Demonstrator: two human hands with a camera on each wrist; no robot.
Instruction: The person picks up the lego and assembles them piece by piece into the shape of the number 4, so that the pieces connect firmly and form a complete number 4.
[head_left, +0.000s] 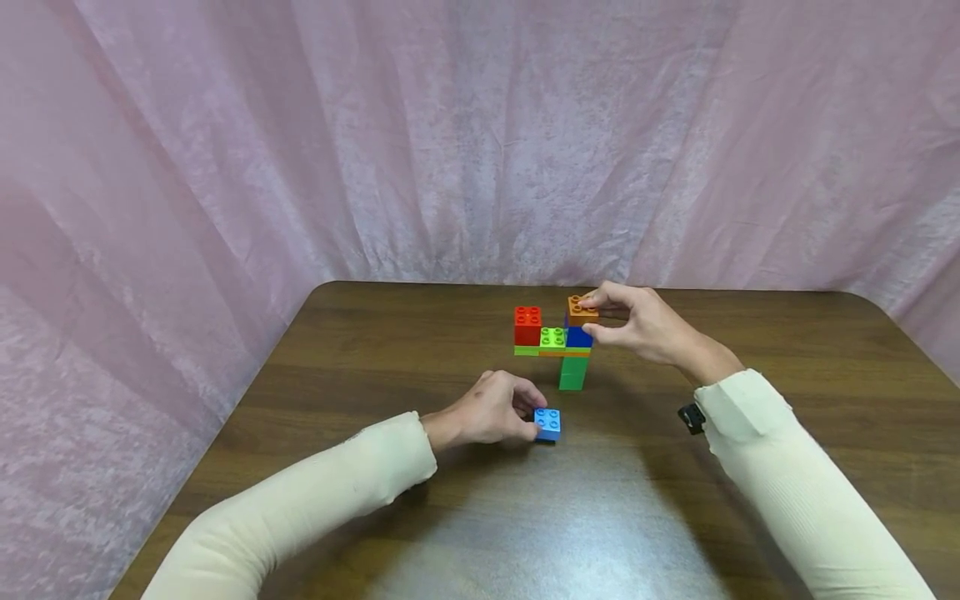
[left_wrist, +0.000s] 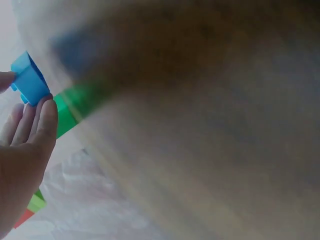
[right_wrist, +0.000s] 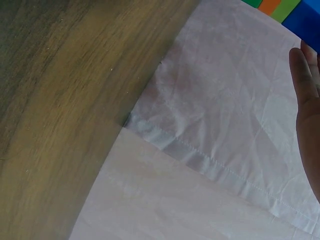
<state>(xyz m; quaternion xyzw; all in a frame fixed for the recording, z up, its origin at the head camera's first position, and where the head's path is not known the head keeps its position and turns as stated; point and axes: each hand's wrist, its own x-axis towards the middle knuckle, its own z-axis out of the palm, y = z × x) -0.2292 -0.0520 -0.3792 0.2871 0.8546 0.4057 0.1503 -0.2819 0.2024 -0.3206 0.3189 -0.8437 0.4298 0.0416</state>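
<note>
My left hand [head_left: 491,410] pinches a light blue toy building brick [head_left: 548,423] close over the table, its studs facing up in the head view. The same blue brick [left_wrist: 31,82] shows between thumb and fingers in the left wrist view. Behind it stands a brick structure with a green base [head_left: 573,373], thin lime and orange layers, a red brick [head_left: 527,326] at left, a lime brick [head_left: 552,337] in the middle and a dark blue brick [head_left: 578,337] at right. On the dark blue one sits an orange brick [head_left: 582,312], which my right hand [head_left: 647,323] grips between thumb and fingers.
The brown wooden table [head_left: 360,358] has its far edge just behind the structure. A pink curtain [head_left: 480,142] hangs behind and to the left. A small black device [head_left: 692,418] sits at my right sleeve.
</note>
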